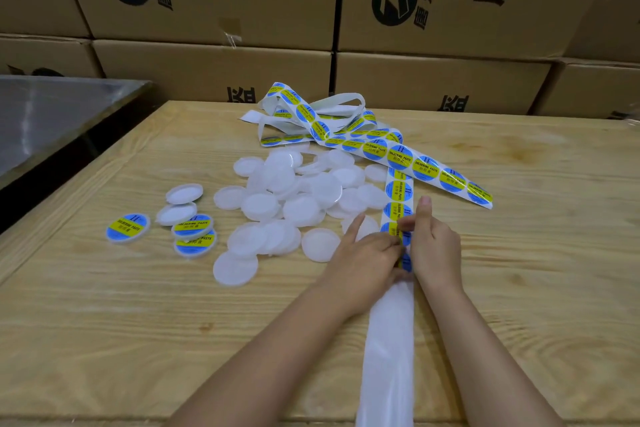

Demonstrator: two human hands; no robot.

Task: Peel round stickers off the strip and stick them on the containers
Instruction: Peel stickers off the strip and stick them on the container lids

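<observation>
Head view: your left hand (367, 253) and right hand (434, 243) both pinch the strip (394, 208) near the bench's (104, 322) middle. Bare containers (298, 198) lie piled just left of it. Three stickered containers (128, 227) sit nearer the left edge.

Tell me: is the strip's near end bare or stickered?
Bare. The strip is plain white up to the left hand and right hand; stickers start beyond them.
</observation>
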